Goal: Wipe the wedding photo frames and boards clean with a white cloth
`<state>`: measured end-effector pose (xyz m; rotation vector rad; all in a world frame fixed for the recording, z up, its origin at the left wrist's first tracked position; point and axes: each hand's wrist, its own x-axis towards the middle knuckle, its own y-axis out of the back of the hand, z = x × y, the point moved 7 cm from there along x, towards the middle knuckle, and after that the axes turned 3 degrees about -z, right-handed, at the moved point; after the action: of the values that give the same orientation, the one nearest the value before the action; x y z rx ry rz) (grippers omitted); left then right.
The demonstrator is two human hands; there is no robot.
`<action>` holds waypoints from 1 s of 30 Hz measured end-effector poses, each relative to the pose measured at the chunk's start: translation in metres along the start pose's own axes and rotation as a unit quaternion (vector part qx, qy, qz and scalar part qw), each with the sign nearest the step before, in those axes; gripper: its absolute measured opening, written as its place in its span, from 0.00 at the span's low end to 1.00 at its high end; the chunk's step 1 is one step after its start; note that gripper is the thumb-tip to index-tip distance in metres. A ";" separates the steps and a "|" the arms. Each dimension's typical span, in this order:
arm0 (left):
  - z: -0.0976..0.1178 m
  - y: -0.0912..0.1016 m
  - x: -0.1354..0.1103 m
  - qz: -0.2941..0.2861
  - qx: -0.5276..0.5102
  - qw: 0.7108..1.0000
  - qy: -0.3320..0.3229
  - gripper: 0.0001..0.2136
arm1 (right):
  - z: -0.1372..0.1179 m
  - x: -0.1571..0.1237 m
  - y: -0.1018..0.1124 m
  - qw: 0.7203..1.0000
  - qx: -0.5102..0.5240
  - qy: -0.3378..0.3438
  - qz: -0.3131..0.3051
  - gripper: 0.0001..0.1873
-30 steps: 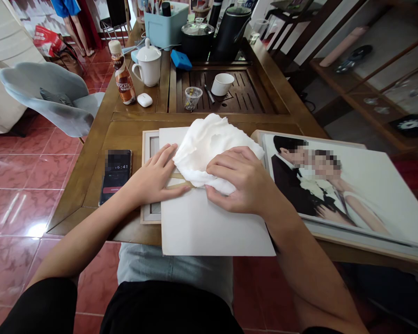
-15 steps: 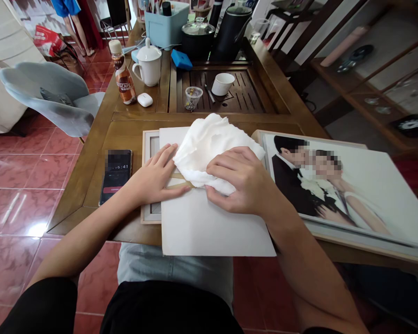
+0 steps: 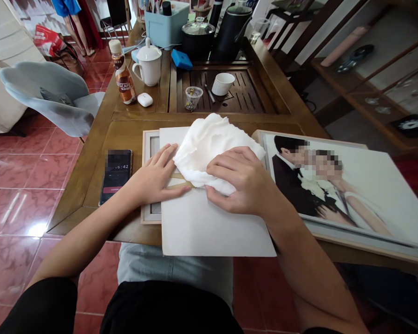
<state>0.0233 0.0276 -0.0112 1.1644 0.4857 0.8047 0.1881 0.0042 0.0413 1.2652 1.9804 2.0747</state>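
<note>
A fluffy wad of white cotton [image 3: 212,139] lies on a white board [image 3: 212,236]. My right hand [image 3: 242,181] is closed on the cotton's near edge, thumb below and fingers on top. My left hand [image 3: 158,178] lies flat with its fingers spread at the board's left side, its fingertips by the cotton. Thin tan strips [image 3: 186,182] show between the left thumb and the cotton; I cannot tell what they belong to. Beneath the board, a pale wooden frame [image 3: 145,204] sticks out on the left.
To the right lies a framed couple photo [image 3: 362,185]. A phone [image 3: 115,176] rests at left. Further back stand a coffee bottle [image 3: 123,76], an earphone case [image 3: 145,99], a lidded white mug [image 3: 149,65], a small plastic cup [image 3: 192,98] and a white cup [image 3: 223,84] on a slatted tray [image 3: 237,104].
Both hands, the cotton and the board stay in the same place. Only the clock digits on the phone differ.
</note>
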 end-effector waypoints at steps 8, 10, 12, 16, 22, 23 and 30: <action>0.000 -0.001 0.001 -0.008 0.011 1.000 0.005 0.41 | 0.000 0.000 -0.001 1.000 -0.001 -0.002 -0.006 0.02; 0.000 -0.001 0.001 -0.007 0.008 1.000 0.004 0.41 | 0.001 0.000 -0.001 1.000 -0.001 -0.008 -0.010 0.02; 0.000 -0.001 0.000 -0.004 0.004 1.000 0.003 0.40 | 0.001 0.000 -0.002 1.000 -0.001 -0.013 -0.011 0.03; -0.001 -0.001 0.000 -0.006 0.003 1.000 0.003 0.41 | 0.001 -0.001 -0.002 1.000 0.003 -0.011 -0.009 0.04; -0.001 -0.001 0.000 -0.006 0.006 1.000 0.004 0.41 | 0.001 0.000 -0.002 1.000 -0.001 -0.010 -0.013 0.03; -0.001 -0.001 0.000 -0.009 0.008 1.000 0.005 0.41 | 0.001 0.000 -0.002 1.000 -0.002 -0.008 -0.011 0.03; -0.001 -0.001 0.000 -0.009 0.005 1.000 0.006 0.41 | 0.000 -0.001 -0.001 1.000 -0.007 0.000 -0.006 0.02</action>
<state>0.0233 0.0278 -0.0123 1.1629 0.5093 0.7959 0.1876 0.0038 0.0399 1.2469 1.9645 2.0797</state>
